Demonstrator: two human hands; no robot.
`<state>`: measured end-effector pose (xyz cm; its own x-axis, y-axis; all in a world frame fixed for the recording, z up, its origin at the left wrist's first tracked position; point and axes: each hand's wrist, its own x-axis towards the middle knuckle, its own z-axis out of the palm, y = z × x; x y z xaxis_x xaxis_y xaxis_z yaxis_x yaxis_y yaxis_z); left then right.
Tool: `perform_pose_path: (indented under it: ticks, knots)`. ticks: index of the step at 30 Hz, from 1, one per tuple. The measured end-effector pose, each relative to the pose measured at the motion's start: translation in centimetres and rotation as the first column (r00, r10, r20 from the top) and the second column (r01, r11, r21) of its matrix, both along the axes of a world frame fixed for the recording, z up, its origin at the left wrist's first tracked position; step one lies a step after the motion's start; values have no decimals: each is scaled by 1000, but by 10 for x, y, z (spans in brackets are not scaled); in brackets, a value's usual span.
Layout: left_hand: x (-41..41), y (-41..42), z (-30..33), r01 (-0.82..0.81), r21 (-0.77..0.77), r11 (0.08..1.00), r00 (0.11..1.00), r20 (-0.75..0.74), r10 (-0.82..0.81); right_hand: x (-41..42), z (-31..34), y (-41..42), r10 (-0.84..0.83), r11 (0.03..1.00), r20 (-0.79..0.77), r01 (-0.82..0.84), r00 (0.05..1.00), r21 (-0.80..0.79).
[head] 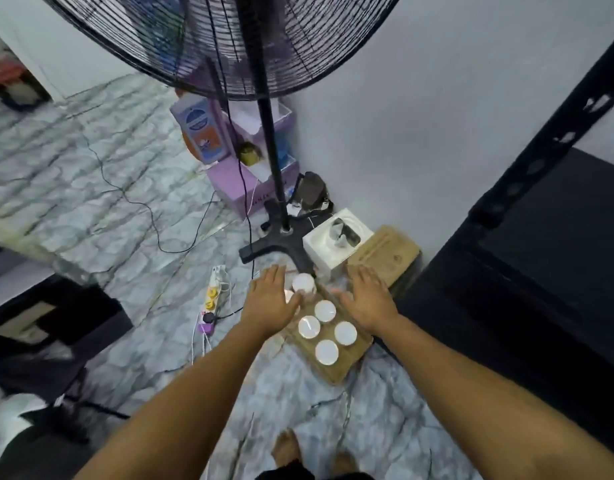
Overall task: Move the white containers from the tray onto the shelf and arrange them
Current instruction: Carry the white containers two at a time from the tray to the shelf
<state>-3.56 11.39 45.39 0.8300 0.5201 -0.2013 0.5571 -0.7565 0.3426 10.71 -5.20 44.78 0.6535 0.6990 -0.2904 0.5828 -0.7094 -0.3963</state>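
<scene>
White containers [325,310], and every one I can count sits on the tray [336,370] down on the floor: four in a cluster at its middle, a fifth [303,283] at the tray's far end, and a sixth peeking out from under my left hand [269,301]. So nothing looks moved yet; the whole job is ahead of me. My left hand hovers flat, fingers spread, over the tray's far left corner. My right hand [367,299] is spread too, over the tray's right edge, gripping nothing. The dark shelf [554,216] stands just right of the tray, no containers showing on it.
</scene>
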Motion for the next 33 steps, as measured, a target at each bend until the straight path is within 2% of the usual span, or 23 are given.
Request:
perform_pose_path:
  ticks: [5,14,20,29,33]
  knots:
    - [17,28,-93,-57,9,998,998,34,56,32,-102,44,48,998,29,-49,998,50]
    - [51,76,-318,-118,0,993,993,16,118,77,-332,102,107,991,87,-113,991,76]
    - [65,114,-441,-117,18,993,992,49,116,101,-463,140,106,987,84,-115,991,108]
    - [68,151,-557,-168,-193,967,959,196,206,126,-575,184,22,946,-85,6,996,324]
    - [62,152,-580,-158,-425,891,890,330,315,127,-601,195,-11,888,-181,93,983,451]
